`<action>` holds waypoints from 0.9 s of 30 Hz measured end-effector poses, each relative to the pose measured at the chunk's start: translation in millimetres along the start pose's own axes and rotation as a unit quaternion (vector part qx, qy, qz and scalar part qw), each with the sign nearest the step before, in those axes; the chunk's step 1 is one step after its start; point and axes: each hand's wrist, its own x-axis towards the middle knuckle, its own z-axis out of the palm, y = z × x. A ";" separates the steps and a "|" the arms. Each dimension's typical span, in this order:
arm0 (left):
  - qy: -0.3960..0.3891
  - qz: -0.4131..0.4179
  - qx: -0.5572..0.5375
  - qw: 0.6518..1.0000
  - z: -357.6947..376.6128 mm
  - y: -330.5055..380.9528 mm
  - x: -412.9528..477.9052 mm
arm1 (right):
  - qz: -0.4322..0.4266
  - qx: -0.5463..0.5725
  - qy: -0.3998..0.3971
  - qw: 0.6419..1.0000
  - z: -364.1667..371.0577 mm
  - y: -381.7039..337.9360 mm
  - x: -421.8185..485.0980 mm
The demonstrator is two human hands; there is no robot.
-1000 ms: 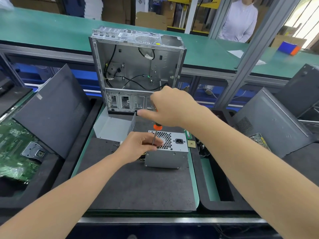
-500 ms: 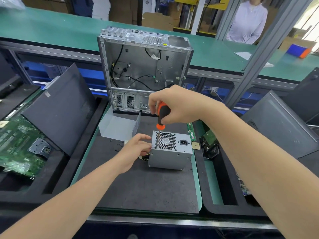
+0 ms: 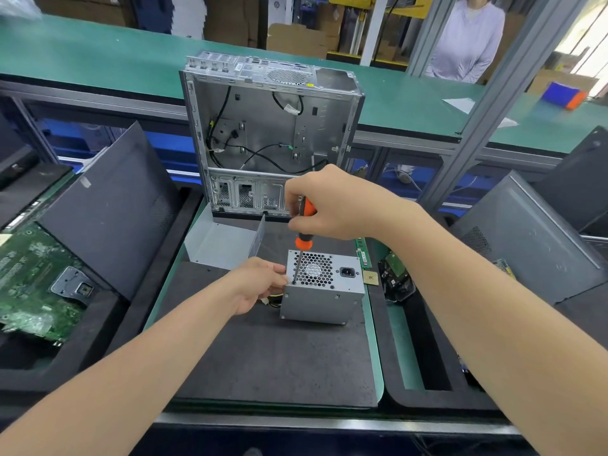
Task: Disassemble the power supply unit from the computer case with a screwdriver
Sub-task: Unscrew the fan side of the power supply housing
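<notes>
A grey power supply unit (image 3: 320, 299) rests on the dark foam mat (image 3: 263, 357), its fan grille and power socket facing up. My left hand (image 3: 260, 284) presses against its left side. My right hand (image 3: 332, 205) grips an orange-and-black screwdriver (image 3: 304, 225), held nearly upright, with the tip at the near-left corner of the grille face. Behind, the open silver computer case (image 3: 273, 133) stands upright with only loose black cables inside.
A bent metal bracket (image 3: 223, 241) lies between case and unit. Dark side panels lean at left (image 3: 108, 209) and right (image 3: 526, 245). A green circuit board (image 3: 29, 281) lies far left. Small parts sit in the right tray (image 3: 394, 281). A person stands beyond the green bench.
My right hand lowered the screwdriver so its tip moved to the unit's near-left corner. My left hand slid off the grille to the unit's left side.
</notes>
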 end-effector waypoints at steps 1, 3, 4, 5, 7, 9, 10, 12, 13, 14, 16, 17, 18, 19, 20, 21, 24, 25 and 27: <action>0.001 -0.004 0.002 1.000 -0.4 1.1 1.0 | -0.004 0.009 -0.001 1.000 -1.0 0.5 -0.8; 0.003 -0.003 0.006 1.000 -0.9 1.4 2.3 | 0.002 0.036 -0.013 0.999 -3.8 0.9 -2.3; 0.006 -0.001 0.007 1.000 -0.7 1.3 2.2 | 0.008 0.047 -0.018 0.999 -4.3 1.1 -2.8; 0.008 0.001 0.010 1.000 -0.1 1.0 2.1 | 0.012 0.052 -0.016 0.998 -2.9 1.5 -3.2; 0.013 0.004 0.014 1.000 1.2 0.5 2.6 | 0.035 0.022 0.012 0.999 2.9 1.6 -3.0; 0.016 0.005 0.014 1.000 1.0 -0.5 3.7 | 0.077 -0.044 0.039 0.995 7.9 1.6 -1.1; 0.017 0.005 0.015 1.000 0.6 -0.8 4.1 | 0.081 -0.053 0.046 0.994 9.4 1.6 0.0; 0.016 0.007 0.019 1.000 0.0 -1.5 4.6 | 0.047 -0.009 0.040 0.998 8.9 0.7 0.6; 0.016 0.010 0.023 1.000 0.1 -1.2 4.3 | 0.033 0.018 0.034 0.999 7.0 0.5 0.0; 0.016 0.015 0.028 0.999 0.0 -1.1 3.8 | 0.027 0.035 0.028 0.999 4.8 0.7 -0.9; 0.014 0.032 0.040 0.999 -1.0 -2.5 2.8 | 0.028 0.050 0.013 0.998 1.2 0.9 -2.5; 0.013 0.044 0.051 0.998 -1.8 -4.0 1.9 | 0.031 0.055 0.002 0.998 0.4 1.3 -2.9; 0.011 0.057 0.068 0.996 -2.8 -6.0 0.6 | 0.033 0.059 -0.009 0.998 -0.4 1.1 -3.2; 0.007 0.072 0.084 0.994 -3.4 -8.1 -0.8 | 0.034 0.062 -0.019 0.997 -1.3 0.7 -3.5; 0.003 0.086 0.094 0.992 -3.4 -10.1 -2.4 | 0.035 0.065 -0.025 0.997 -2.1 0.8 -3.9; -0.002 0.096 0.094 0.991 -3.0 -11.9 -4.2 | 0.034 0.068 -0.029 0.997 -3.0 1.0 -4.3; 0.000 0.100 0.078 0.992 -1.5 -13.8 -7.9 | 0.035 0.072 -0.032 0.996 -5.0 0.7 -5.8; 0.000 0.103 0.079 0.992 -1.1 -13.8 -7.9 | 0.040 0.071 -0.030 0.996 -5.1 0.4 -5.8; -0.001 0.118 0.092 0.989 -0.6 -14.4 -7.5 | 0.049 0.068 -0.021 0.996 -5.2 -0.5 -5.3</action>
